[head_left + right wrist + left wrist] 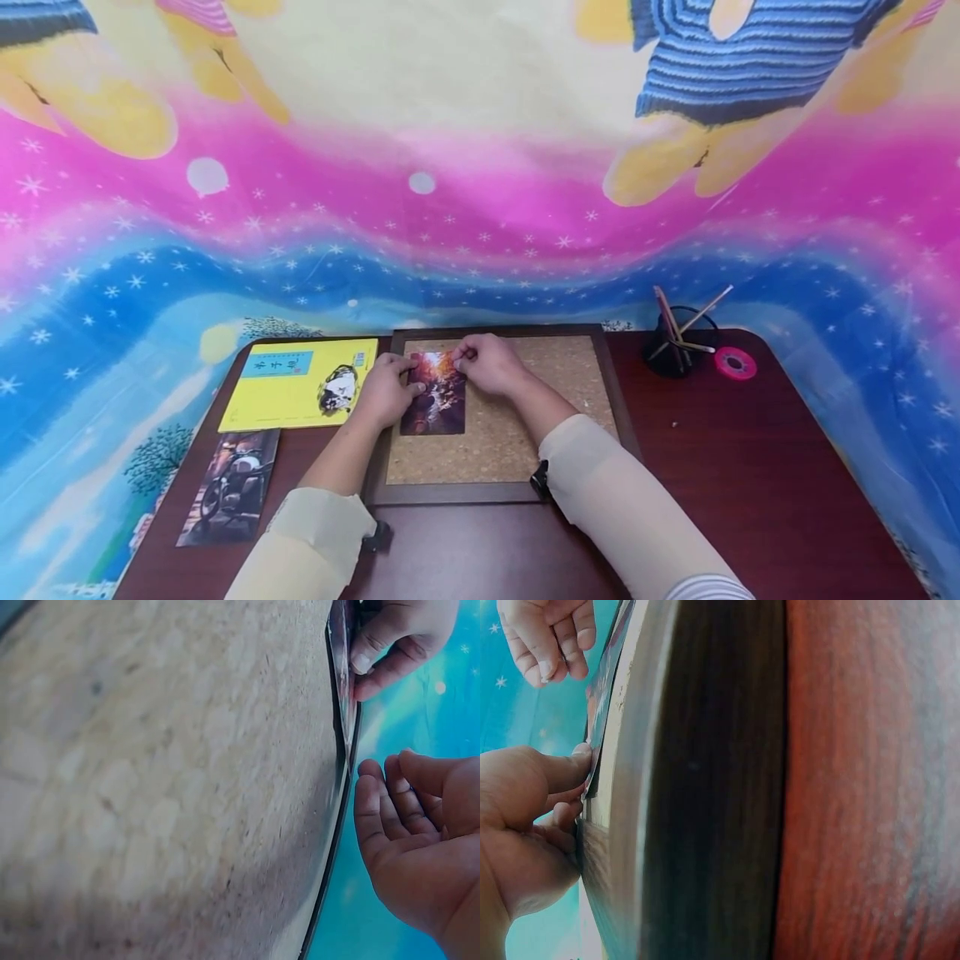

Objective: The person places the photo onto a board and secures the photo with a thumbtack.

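A photo print (437,412) of an autumn stream lies upright on the left part of a framed cork board (510,450). My left hand (386,392) holds the print by its left edge, thumb (574,761) on its face. At the print's top right corner is my right hand (487,364), its thumb and forefinger drawn together. In the left wrist view, a tiny pale thing (546,679) shows at those fingertips, too small to identify. The right wrist view shows my right hand (420,825) beside the board's edge, its other fingers bent.
Left of the board lie a yellow book (285,404) and a motorcycle picture (232,492). At the right back stand a black mesh pencil cup (667,354) with several pencils and a pink round case (736,363). A tiny pale speck (673,425) lies on the dark table (750,483).
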### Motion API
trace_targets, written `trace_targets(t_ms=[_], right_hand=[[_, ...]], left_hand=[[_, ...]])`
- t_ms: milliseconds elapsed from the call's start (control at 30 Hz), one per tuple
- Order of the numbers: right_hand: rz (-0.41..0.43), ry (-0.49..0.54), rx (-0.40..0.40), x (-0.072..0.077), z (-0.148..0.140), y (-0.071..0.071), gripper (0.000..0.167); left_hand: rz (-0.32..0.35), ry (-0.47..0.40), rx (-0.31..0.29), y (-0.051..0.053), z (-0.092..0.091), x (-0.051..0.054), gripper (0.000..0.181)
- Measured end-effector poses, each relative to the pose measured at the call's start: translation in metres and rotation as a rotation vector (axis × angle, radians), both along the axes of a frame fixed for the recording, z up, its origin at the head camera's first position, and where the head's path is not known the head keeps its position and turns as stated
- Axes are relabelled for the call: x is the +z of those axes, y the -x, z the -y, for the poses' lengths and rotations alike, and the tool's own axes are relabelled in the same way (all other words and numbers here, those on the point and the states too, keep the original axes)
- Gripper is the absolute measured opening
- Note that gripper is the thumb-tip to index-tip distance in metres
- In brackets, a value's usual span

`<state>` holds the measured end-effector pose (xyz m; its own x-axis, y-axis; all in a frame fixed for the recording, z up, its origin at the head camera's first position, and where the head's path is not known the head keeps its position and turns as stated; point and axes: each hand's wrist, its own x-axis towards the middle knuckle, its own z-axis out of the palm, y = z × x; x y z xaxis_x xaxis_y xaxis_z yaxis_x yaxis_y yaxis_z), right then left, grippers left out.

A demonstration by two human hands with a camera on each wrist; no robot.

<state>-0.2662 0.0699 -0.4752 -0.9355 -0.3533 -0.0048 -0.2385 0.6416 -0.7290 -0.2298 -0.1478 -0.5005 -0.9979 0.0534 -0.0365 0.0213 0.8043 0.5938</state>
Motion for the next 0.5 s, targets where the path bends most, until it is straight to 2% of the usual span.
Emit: trace_targets(t_ms=[500], right_hand=[[0.020, -0.037, -0.009, -0.008, 0.012, 0.012, 0.008]], left_hand=[[0.001, 0.002, 0.001, 0.001, -0.001, 0.001, 0.048]])
